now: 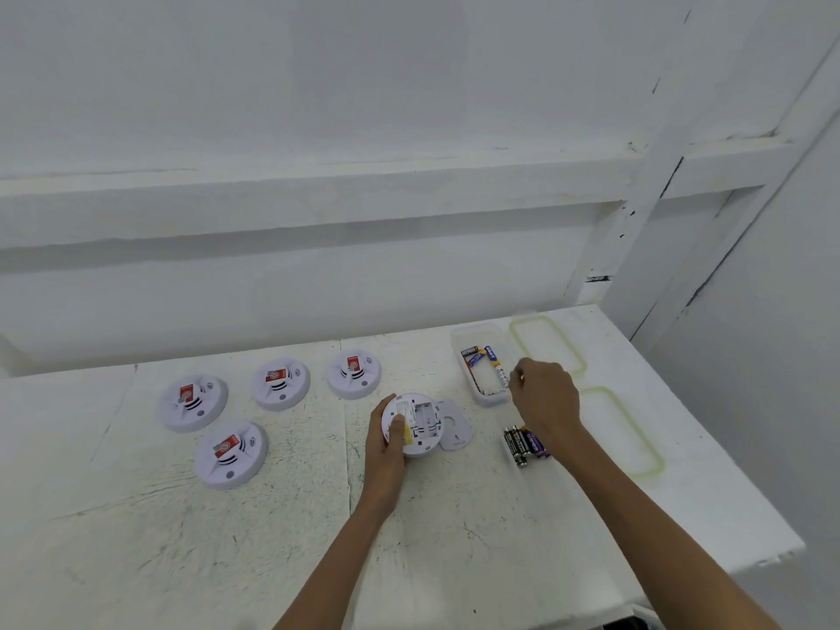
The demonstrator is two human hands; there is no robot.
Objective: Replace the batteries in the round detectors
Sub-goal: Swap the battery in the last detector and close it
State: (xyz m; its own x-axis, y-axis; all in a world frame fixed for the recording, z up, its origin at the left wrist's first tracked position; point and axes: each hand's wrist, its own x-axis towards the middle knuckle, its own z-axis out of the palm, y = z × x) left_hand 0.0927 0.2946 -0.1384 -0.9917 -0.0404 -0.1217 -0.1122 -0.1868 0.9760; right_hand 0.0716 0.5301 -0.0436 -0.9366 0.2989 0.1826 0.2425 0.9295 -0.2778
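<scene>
White table [272,516]: left hand [386,452] around detector [420,422] (thumb atop), right hand [545,397] beside box [477,330].

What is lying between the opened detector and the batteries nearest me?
In the head view, the detector's removed back cover lies flat between the opened detector and the nearest batteries, right beside the detector.

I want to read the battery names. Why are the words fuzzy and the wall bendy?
Head view: the batteries are small and slightly blurred, so their print smears; the wide lens bows the wall ledge; the light is flat, with no glare on the table.
</scene>
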